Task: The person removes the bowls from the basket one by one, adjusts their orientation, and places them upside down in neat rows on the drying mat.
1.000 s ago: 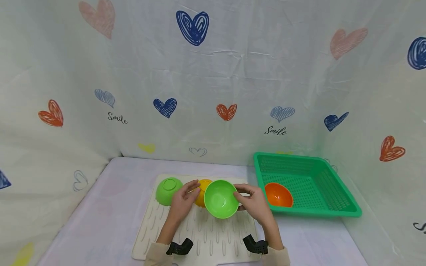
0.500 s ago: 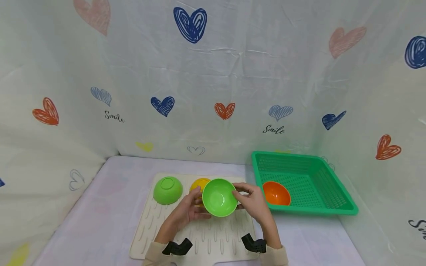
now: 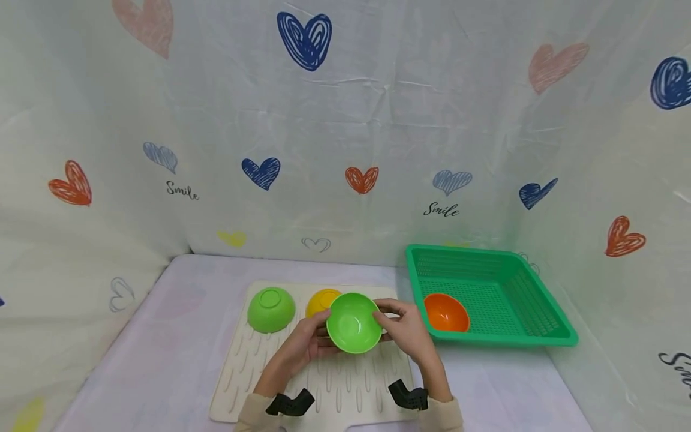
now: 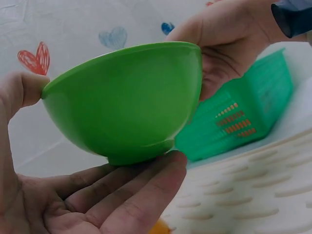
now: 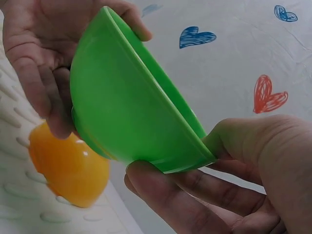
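Observation:
A light green bowl (image 3: pixel 354 324) is held up between both hands above a cream ridged drying mat (image 3: pixel 345 384), its inside facing the head camera. My left hand (image 3: pixel 301 345) supports it from the left: in the left wrist view the thumb touches the rim and the fingers (image 4: pixel 141 195) lie under the foot. On the other side my right hand (image 3: pixel 406 327) pinches the rim, thumb (image 5: pixel 229 139) on the edge and fingers beneath the wall. Behind it, a yellow bowl (image 3: pixel 321 299) rests upside down on the mat, partly hidden. Another green bowl (image 3: pixel 272 310) lies upside down at the mat's left.
To the right stands a green perforated basket (image 3: pixel 507 341), with an orange bowl (image 3: pixel 447 313) tilted in its near left corner. A white sheet printed with hearts hangs behind and beside the pale-covered table (image 3: pixel 146 360).
My left hand has moved down and right from beside the yellow bowl to take hold of the green bowl. The right hand keeps its grip; the bowl stays nearly in place.

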A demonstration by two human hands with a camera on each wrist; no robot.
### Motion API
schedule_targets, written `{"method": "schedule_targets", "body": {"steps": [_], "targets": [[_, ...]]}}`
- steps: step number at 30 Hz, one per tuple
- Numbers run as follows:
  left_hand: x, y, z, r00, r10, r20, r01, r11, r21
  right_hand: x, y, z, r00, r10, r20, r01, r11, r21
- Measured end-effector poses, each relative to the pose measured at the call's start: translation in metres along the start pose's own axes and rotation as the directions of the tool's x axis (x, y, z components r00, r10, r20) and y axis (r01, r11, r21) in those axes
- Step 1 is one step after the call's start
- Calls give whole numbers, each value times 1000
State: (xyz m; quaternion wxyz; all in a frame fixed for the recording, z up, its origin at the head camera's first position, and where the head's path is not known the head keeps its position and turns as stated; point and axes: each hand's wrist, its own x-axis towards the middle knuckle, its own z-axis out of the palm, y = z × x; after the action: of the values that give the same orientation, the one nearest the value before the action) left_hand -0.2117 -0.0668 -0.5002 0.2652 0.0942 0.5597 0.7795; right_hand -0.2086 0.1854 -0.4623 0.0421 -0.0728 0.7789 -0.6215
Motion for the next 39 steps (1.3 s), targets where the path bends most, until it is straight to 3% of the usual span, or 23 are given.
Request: {"method": "schedule_targets", "body": {"steps": [12,20,26,30,33,39], "targets": [[1,1,1,999,24,-28,-23,1000,4,2,0,-2,1000,-17,20,18,999,-38],[-3,3,3,998,31,-59,-24,993,118,-1,2,-4,998,-50,29,52,993,-106],[-7,8,9,988,90,-129,-60,974,219,-2,2,-4,995,-81,-53,73,989,-129],[-8,11,14,967,171,-191,-108,948,299,-2,3,-3,992,-97,-79,83,982,-167],[-8,12,16,946,244,-213,-147,909,389,-1,3,-1,990,-124,-71,109,976,-191],[-10,14,21,900,411,-144,-285,806,518,-2,1,2,993,-106,-61,90,972,-216]]}}
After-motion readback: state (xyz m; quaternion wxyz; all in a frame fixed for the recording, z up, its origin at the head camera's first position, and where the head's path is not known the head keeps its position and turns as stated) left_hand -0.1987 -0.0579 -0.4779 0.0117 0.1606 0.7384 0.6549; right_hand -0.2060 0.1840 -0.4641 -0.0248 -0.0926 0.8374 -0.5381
